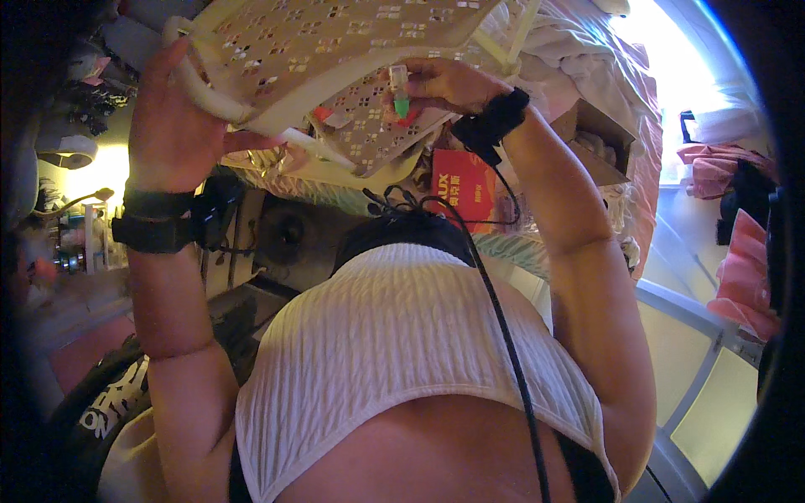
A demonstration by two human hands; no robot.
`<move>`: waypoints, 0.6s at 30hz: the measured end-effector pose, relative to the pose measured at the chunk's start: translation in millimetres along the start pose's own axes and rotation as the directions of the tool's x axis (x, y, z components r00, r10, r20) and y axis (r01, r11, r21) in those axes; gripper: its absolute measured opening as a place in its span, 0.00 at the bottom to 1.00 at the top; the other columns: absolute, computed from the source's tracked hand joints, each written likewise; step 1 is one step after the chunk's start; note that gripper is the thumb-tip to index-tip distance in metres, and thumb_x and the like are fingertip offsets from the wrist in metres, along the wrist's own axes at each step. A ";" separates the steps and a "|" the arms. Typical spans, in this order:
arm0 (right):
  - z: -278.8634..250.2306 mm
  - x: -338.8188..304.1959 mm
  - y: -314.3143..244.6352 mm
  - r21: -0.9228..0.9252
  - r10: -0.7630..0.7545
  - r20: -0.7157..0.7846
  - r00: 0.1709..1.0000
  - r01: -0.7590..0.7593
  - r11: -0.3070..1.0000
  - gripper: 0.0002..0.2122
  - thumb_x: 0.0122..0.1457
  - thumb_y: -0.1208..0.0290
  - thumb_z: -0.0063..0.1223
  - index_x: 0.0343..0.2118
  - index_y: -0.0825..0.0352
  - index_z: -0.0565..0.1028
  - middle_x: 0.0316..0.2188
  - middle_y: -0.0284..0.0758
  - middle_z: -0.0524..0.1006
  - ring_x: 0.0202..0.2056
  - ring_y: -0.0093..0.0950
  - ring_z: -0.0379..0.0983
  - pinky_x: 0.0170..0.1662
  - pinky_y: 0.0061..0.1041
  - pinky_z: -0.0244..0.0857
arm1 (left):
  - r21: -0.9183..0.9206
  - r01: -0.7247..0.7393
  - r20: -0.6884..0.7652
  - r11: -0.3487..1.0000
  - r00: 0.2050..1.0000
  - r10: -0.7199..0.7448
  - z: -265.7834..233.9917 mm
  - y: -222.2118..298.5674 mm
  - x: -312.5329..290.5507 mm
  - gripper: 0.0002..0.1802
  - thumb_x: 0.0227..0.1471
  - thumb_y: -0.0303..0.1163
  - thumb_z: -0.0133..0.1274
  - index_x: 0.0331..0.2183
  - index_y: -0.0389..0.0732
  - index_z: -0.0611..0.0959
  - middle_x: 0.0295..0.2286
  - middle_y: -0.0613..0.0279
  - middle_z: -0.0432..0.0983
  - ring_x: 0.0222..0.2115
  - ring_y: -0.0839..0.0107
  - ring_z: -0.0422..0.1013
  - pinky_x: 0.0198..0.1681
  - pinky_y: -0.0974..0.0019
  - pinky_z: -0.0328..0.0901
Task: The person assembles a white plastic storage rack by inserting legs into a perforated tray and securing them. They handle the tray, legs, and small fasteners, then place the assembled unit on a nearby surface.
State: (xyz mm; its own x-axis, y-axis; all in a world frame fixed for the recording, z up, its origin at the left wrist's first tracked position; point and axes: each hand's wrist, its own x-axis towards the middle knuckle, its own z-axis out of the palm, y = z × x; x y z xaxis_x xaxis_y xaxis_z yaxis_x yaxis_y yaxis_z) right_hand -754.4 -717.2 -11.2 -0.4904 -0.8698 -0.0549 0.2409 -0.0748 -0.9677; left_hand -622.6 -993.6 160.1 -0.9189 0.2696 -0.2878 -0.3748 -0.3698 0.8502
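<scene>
A beige plastic basket (377, 27) with a pattern of small cut-outs is tilted up in front of me, its pale rim curving toward my body. My left hand (178, 126) is closed on the rim at the basket's left side, thumb stretched along the near edge. At the right side my right hand (457, 85) reaches in, its fingers pinching a small clear container with a green end (400, 92). Small red pieces (324, 114) show in the basket close to those fingers. Part of the right fingertips is hidden behind the container.
Below the basket lies a red box (459, 189) on a bed with rumpled covers. An open cardboard box (597, 138) stands right of it. A black cable (503, 335) runs down across my front. Shelves with a lit lamp (109, 184) are at the left; pink cloth (742, 268) hangs at the right.
</scene>
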 end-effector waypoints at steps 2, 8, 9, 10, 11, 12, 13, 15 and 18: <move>5.4 -6.3 1.3 0.101 -0.009 0.020 1.000 0.007 0.995 0.19 0.55 0.72 0.49 0.50 0.70 0.63 0.40 0.37 0.73 0.42 0.27 0.70 0.49 0.25 0.62 | 0.005 -0.012 0.002 1.000 1.000 0.012 -2.2 -0.4 -4.9 0.36 0.48 0.57 0.40 0.54 0.48 0.60 0.51 0.58 0.62 0.49 0.57 0.63 0.37 0.45 0.69; 15.7 -8.0 3.4 0.056 -0.040 0.033 0.999 0.038 0.998 0.23 0.56 0.71 0.49 0.53 0.69 0.57 0.42 0.41 0.71 0.44 0.33 0.70 0.49 0.32 0.63 | -0.001 0.004 -0.010 1.000 1.000 -0.004 -3.1 -1.0 -16.6 0.37 0.48 0.58 0.40 0.54 0.44 0.60 0.50 0.56 0.62 0.49 0.57 0.63 0.38 0.48 0.69; 16.3 -7.1 3.7 0.070 -0.047 0.049 0.998 0.043 0.997 0.23 0.56 0.71 0.49 0.53 0.69 0.57 0.42 0.41 0.71 0.44 0.33 0.69 0.49 0.32 0.63 | -0.001 -0.002 -0.005 1.000 1.000 0.002 -2.7 -0.9 -18.1 0.38 0.48 0.58 0.40 0.54 0.44 0.59 0.50 0.56 0.62 0.49 0.57 0.63 0.38 0.48 0.69; 16.8 -6.6 3.8 0.083 -0.054 0.065 0.996 0.048 0.995 0.23 0.56 0.70 0.49 0.53 0.69 0.57 0.42 0.41 0.71 0.44 0.33 0.69 0.49 0.32 0.63 | -0.001 0.003 -0.017 1.000 1.000 -0.003 -2.5 -0.8 -19.5 0.38 0.48 0.58 0.39 0.54 0.44 0.59 0.50 0.55 0.61 0.49 0.57 0.62 0.38 0.48 0.69; 17.4 -6.6 4.1 0.092 -0.038 0.044 0.998 0.034 0.995 0.23 0.56 0.70 0.49 0.53 0.69 0.57 0.42 0.41 0.71 0.44 0.33 0.69 0.50 0.31 0.62 | -0.002 0.007 -0.030 1.000 1.000 -0.007 -2.4 -1.0 -21.0 0.38 0.48 0.58 0.39 0.54 0.44 0.59 0.51 0.55 0.61 0.49 0.57 0.62 0.38 0.48 0.69; 18.2 -6.7 3.9 0.095 -0.063 0.050 0.997 0.059 0.994 0.22 0.55 0.69 0.50 0.51 0.69 0.60 0.40 0.39 0.72 0.41 0.31 0.70 0.47 0.29 0.64 | 0.000 -0.005 -0.021 1.000 1.000 0.005 -2.6 -1.5 -22.5 0.38 0.48 0.58 0.39 0.54 0.44 0.59 0.51 0.55 0.61 0.49 0.57 0.62 0.38 0.47 0.69; 19.3 -7.1 3.5 0.095 -0.067 0.018 0.998 0.065 0.993 0.21 0.54 0.69 0.52 0.50 0.68 0.62 0.39 0.38 0.73 0.38 0.29 0.71 0.44 0.26 0.65 | 0.002 -0.016 -0.013 1.000 1.000 0.016 -3.1 -2.1 -24.1 0.38 0.48 0.58 0.39 0.54 0.44 0.59 0.51 0.55 0.61 0.49 0.57 0.62 0.38 0.47 0.69; 22.6 -6.1 1.5 -0.036 -0.072 -0.052 0.996 0.070 0.997 0.19 0.54 0.68 0.52 0.48 0.69 0.64 0.37 0.36 0.74 0.34 0.28 0.73 0.40 0.24 0.66 | -0.009 -0.027 0.009 1.000 1.000 0.027 -4.7 -2.8 -27.1 0.38 0.48 0.58 0.39 0.55 0.44 0.58 0.51 0.55 0.61 0.49 0.56 0.62 0.39 0.46 0.68; 27.7 4.6 -4.5 -0.520 -0.168 -0.168 0.971 0.058 0.852 0.17 0.54 0.69 0.51 0.46 0.69 0.66 0.36 0.36 0.74 0.33 0.29 0.73 0.37 0.25 0.67 | -0.031 -0.019 0.038 0.999 0.999 0.020 -6.9 -1.3 -30.2 0.39 0.48 0.59 0.38 0.55 0.45 0.57 0.51 0.56 0.60 0.50 0.56 0.61 0.40 0.45 0.67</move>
State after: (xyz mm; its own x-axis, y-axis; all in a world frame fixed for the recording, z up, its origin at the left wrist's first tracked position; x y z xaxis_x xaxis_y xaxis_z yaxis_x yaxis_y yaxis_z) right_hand -734.5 -734.4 -0.3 -0.6575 -0.7504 0.0679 -0.2582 0.1397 -0.9559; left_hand -595.2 -1007.4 164.6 -0.9211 0.2954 -0.2536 -0.3607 -0.4026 0.8413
